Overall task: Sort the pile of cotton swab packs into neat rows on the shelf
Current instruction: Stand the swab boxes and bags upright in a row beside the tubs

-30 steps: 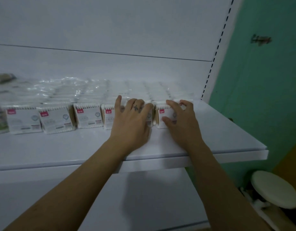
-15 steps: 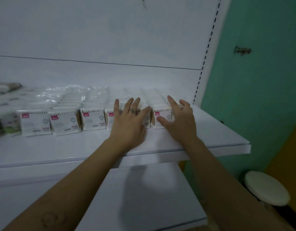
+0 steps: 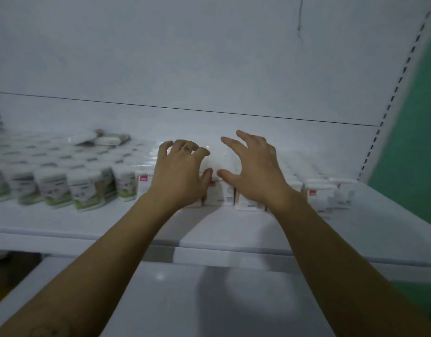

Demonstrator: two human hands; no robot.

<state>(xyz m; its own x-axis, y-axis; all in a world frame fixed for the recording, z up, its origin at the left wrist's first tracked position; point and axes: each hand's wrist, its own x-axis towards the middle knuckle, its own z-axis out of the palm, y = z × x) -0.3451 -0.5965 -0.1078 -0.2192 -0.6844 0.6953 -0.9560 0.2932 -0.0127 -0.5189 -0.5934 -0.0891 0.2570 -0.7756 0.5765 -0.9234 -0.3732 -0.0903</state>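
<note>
Where both hands hover — packs beneath.

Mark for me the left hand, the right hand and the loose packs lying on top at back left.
left hand [image 3: 179, 175], head view, back of the hand.
right hand [image 3: 257, 172], head view, back of the hand.
loose packs [image 3: 107, 140], head view, top face of one pack.

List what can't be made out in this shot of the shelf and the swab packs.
Head view only:
- Pack labels: motion blur, print unreadable.
- Packs behind the left hand and right hand: hidden by them.
- Contact between curled fingers and packs: unclear.
- Green-labelled tubs: row cut off by the left edge.
- Rear rows: glare and blur.
</note>
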